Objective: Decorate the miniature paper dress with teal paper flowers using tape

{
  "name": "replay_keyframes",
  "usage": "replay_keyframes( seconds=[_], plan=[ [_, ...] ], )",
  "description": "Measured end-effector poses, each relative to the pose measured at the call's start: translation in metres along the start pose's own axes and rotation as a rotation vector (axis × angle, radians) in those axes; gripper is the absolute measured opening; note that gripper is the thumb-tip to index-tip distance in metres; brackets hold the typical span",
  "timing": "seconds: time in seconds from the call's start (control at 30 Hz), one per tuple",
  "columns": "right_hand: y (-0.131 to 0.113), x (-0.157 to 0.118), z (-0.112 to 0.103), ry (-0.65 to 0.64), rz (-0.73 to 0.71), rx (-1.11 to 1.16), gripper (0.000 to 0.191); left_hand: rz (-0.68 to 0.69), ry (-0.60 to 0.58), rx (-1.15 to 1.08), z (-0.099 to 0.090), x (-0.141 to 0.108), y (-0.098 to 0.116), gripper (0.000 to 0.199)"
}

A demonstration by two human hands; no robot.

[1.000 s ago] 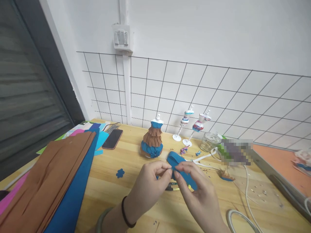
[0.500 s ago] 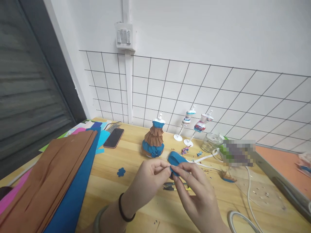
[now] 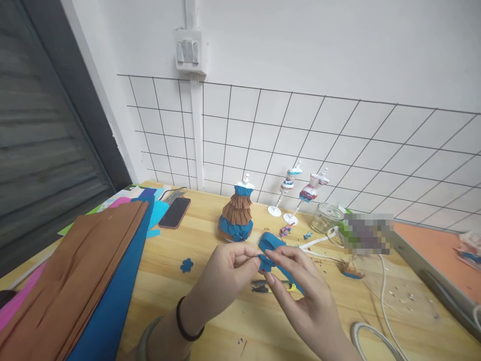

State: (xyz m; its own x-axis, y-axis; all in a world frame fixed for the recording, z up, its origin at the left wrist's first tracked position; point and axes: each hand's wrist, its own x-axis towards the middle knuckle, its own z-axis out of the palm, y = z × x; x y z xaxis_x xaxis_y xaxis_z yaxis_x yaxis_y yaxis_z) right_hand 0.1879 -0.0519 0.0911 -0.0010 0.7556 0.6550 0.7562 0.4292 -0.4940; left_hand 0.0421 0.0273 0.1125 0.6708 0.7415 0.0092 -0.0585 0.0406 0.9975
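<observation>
Between my two hands is a small blue paper piece (image 3: 266, 263). My left hand (image 3: 229, 273) pinches its left side, and my right hand (image 3: 304, 286) holds its right side between thumb and fingers. Behind it a folded blue strip (image 3: 271, 241) lies on the table. Partly under that strip are yellow and black snips (image 3: 263, 286). A blue flower-shaped cutout (image 3: 187, 265) lies left of my left hand. Beyond my hands stands a small dress form (image 3: 237, 210) in a tiered blue and brown paper dress.
Brown paper sheets (image 3: 75, 271) and blue paper (image 3: 112, 296) cover the left side, near a phone (image 3: 175, 212). Two small dress forms (image 3: 287, 185) (image 3: 312, 188), a glass jar (image 3: 326, 218), a white cable (image 3: 383, 291) and paper scraps (image 3: 286, 230) are at the right.
The blue piece between my fingers now shows more of its surface. My fingertips have shifted slightly around it, and more of the strip behind is visible. The view has moved slightly.
</observation>
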Motion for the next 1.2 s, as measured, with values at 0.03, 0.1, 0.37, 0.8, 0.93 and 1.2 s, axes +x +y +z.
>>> replay_keyframes(
  seconds=[0.03,0.1,0.37,0.8,0.93,1.2],
  plan=[
    [-0.0005,0.0003,0.0008,0.013,0.038,0.016,0.032,-0.008,0.007,0.003,0.0002,0.0004,0.0002,0.016],
    [-0.0018,0.0014,0.0017,0.041,0.104,0.027,0.027,-0.017,0.014,0.0,0.0006,0.0011,0.0007,0.016],
    [0.0001,0.0033,0.0004,0.042,0.273,0.138,0.012,-0.066,-0.116,0.006,-0.0003,-0.0003,-0.002,0.011],
    [-0.0024,0.0032,-0.0013,-0.163,0.217,0.032,0.01,-0.075,-0.072,0.155,-0.0001,0.0001,0.0,0.009],
    [-0.0019,0.0025,0.0004,-0.095,0.232,0.027,0.007,-0.03,-0.068,0.042,-0.0004,0.0027,-0.0022,0.013],
    [-0.0002,0.0013,0.0057,0.049,0.178,0.049,0.004,-0.044,-0.036,-0.11,0.0011,0.005,-0.001,0.019]
  ],
)
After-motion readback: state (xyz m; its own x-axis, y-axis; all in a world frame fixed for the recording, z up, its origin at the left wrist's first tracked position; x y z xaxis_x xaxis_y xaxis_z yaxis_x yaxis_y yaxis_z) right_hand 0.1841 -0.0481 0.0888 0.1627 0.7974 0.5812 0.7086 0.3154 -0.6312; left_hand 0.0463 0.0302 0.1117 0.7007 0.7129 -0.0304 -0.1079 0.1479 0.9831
